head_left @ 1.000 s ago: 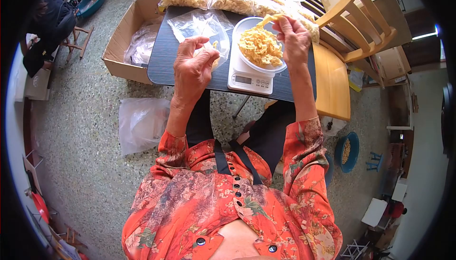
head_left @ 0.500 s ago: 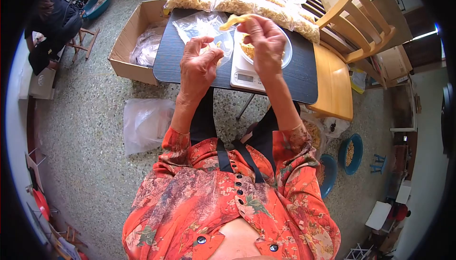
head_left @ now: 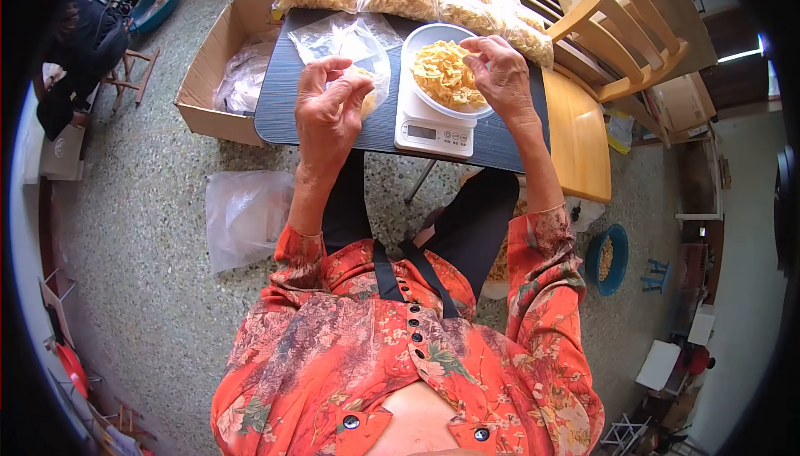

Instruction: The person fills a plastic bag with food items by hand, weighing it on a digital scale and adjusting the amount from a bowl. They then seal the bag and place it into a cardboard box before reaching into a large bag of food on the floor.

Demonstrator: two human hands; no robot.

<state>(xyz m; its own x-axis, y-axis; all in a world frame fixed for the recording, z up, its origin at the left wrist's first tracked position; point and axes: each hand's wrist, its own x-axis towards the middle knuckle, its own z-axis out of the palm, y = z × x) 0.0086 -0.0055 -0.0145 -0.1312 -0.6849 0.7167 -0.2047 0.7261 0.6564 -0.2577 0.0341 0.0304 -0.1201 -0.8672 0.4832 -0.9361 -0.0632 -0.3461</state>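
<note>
My left hand (head_left: 327,114) is closed, thumb and fingers drawn together in front of a clear plastic container or bag (head_left: 373,49) with a few yellow pieces in it. What those fingertips hold, if anything, does not show. A round clear bowl (head_left: 410,43) of yellow dried strips (head_left: 446,77) stands on a white kitchen scale (head_left: 433,137). Over the bowl's right side is my right hand (head_left: 502,81), its thumb and forefinger bent inward above the strips. Anything pinched there cannot be made out. A flat clear plastic bag (head_left: 310,39) lies behind my left hand.
Filled bags (head_left: 400,0) line the dark table's (head_left: 279,98) far edge. Left of it stands a cardboard box (head_left: 200,81) holding plastic bags; to the right, a wooden chair (head_left: 579,139). A blue basin (head_left: 607,258) sits on the floor. Another person (head_left: 96,31) sits far left.
My right hand has moved right and down from above the scale to the bowl's right side. The yellow strip it held up no longer shows. My left hand stays by the clear plastic.
</note>
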